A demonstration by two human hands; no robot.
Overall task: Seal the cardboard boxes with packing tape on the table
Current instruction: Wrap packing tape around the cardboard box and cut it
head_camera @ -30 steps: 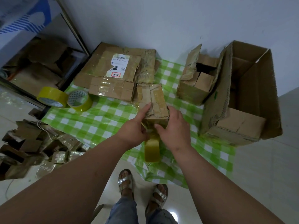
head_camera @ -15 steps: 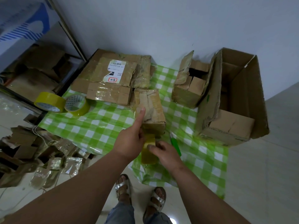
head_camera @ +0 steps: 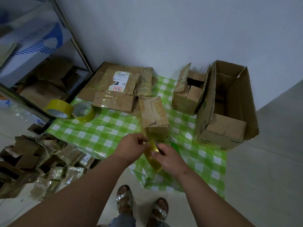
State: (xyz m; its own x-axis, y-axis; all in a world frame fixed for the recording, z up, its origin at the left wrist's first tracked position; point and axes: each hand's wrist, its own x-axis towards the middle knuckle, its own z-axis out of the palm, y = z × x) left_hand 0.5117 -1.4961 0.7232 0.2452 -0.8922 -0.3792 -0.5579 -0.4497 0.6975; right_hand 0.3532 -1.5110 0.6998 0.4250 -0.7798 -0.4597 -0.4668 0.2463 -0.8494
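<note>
Here, the right hand (head_camera: 171, 159) gripped a yellow tape roll (head_camera: 153, 157) at the table's 6 o'clock edge, while the left hand (head_camera: 133, 147) pinched its loose strip, which ran to the small cardboard box (head_camera: 154, 116) just beyond at 12 o'clock.

Small box (head_camera: 155, 117): worn brown cardboard, flaps closed, lying on my green-checked table (head_camera: 101, 133) near the front edge.
Tape roll (head_camera: 153, 158): yellow, on edge, in my right hand (head_camera: 170, 158); my left hand (head_camera: 133, 147) pinches its free strip.
Spare rolls (head_camera: 70, 109): two yellow, far left.
Open boxes (head_camera: 226, 110): two, at right, flaps up.
Flattened cartons (head_camera: 114, 89): taped, labelled, at back.
</note>
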